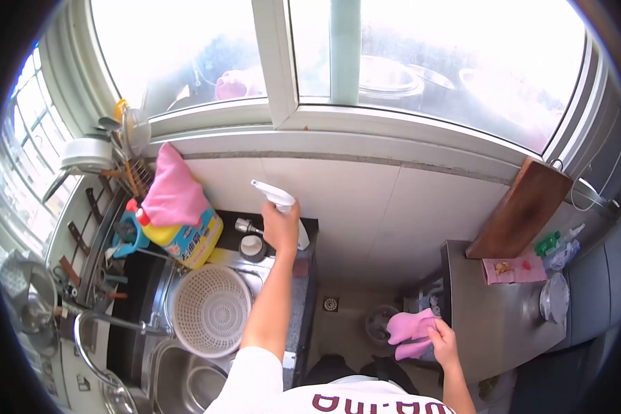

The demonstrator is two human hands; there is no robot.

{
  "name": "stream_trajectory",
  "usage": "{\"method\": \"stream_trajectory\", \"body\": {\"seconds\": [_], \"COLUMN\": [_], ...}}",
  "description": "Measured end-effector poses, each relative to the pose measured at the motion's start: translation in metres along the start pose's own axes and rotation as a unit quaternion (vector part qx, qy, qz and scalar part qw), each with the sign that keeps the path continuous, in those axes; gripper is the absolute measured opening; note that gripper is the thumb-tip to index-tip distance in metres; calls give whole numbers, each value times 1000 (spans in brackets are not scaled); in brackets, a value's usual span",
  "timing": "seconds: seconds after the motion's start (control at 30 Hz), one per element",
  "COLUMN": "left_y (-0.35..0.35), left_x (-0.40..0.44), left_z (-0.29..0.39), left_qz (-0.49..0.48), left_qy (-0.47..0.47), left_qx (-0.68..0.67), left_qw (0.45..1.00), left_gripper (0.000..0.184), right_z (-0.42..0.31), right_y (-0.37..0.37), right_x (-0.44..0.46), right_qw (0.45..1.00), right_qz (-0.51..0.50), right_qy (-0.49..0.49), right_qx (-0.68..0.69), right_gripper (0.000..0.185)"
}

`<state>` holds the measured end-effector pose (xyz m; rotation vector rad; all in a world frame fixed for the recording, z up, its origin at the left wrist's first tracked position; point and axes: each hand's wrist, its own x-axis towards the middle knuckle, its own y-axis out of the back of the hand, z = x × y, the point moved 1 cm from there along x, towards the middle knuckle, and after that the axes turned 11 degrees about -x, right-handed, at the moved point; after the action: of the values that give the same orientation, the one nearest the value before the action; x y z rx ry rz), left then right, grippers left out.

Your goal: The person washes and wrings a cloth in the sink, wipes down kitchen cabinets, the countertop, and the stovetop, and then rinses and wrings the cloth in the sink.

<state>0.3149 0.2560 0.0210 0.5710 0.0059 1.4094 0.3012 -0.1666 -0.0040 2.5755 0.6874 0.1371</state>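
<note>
My left hand (pixel 281 228) is closed around the neck of a white spray bottle (pixel 274 194) at the back corner of the sink counter. Its nozzle points toward the far left, and most of the bottle's body is hidden behind the hand. Out to the right, my right hand (pixel 445 343) pinches a pink cloth (pixel 412 332) that hangs folded above the floor. Left of the spray bottle stands a yellow jug (pixel 194 240) with a second pink cloth (pixel 174 186) draped over it. A small dark jar with a white lid (pixel 252 246) sits close to my left wrist.
A white colander (pixel 212 310) rests over the sink (pixel 186 379), beside a curved faucet (pixel 83 338). On the right, a metal table (pixel 504 324) holds a wooden cutting board (pixel 521 210), a pink cloth (pixel 507 271) and a bowl (pixel 554 298). Windows line the back wall.
</note>
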Motion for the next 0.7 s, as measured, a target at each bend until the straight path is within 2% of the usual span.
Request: {"method": "stream_trajectory", "body": {"seconds": [0.03,0.17,0.23,0.3,0.33,0.37,0.43,0.5,0.57,0.63,0.67,0.7], "left_y": [-3,-8,3,26,30,28,33,23,6,-14,-25,-29], "left_x": [1,-2,0,5,18,35,59,89,112,143,160,163], "left_z": [-3,-15,-21,-3,10,31,104,150,190,198,192,188], "left_qz": [-3,-11,5,38,52,64,59,119,148,220,263,267], "left_qy": [45,30,-39,-127,-182,-236,-276,-367,-426,-454,-473,-461], "left_qx": [-4,-13,-29,-20,-67,-116,-189,-131,-95,26,69,99], "left_qw": [999,999,999,991,980,963,941,913,887,863,838,840], "left_gripper": [54,62,63,56,52,49,42,42,48,55,57,58], "right_z": [0,7,12,23,32,41,63,89,119,133,141,150], "right_y": [0,10,15,18,17,17,11,6,3,-2,-7,-9], "right_x": [8,30,35,40,44,48,62,79,89,95,96,97], "right_qw": [1000,1000,998,998,997,995,996,996,983,982,984,985], "right_qz": [5,9,-16,2,2,5,-19,-48,-144,-138,-152,-160], "right_qy": [-1,-24,-59,-53,-50,-46,-37,-26,-71,-85,-71,-61], "right_qx": [0,5,5,16,53,90,83,73,91,98,64,27], "right_gripper": [19,19,19,19,18,18,19,19,21,22,23,23]}}
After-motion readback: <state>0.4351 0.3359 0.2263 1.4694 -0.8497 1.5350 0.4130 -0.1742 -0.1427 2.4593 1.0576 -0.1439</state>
